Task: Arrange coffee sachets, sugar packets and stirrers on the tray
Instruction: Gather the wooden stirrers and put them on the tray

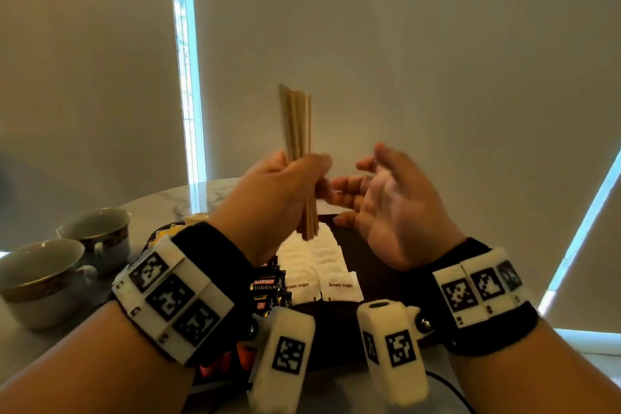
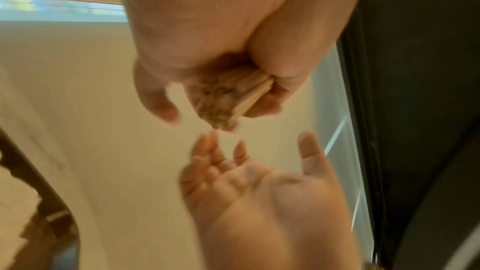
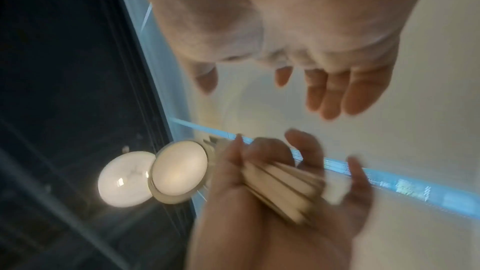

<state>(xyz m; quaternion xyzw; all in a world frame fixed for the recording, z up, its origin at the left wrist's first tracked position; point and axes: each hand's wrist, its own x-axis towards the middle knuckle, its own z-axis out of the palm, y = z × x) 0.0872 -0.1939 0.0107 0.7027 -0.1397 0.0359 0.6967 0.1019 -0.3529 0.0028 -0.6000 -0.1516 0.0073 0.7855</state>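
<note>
Head view: the left hand point(image 1: 279, 191) grips the stirrers point(image 1: 297, 124) upright above the tray point(image 1: 366, 255) (sugar packets point(image 1: 322, 265) already laid there). Wrist views: the right hand point(image 2: 249, 190) waits empty, fingers spread. Next, probably squaring the bundle, then laying it down.

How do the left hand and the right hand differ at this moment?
The left hand grips a bundle of wooden stirrers, held upright; the right hand holds nothing. The left hand's fingers are curled round the bundle; the right hand's are spread, palm turned toward the left hand. Both are raised above the tray.
</note>
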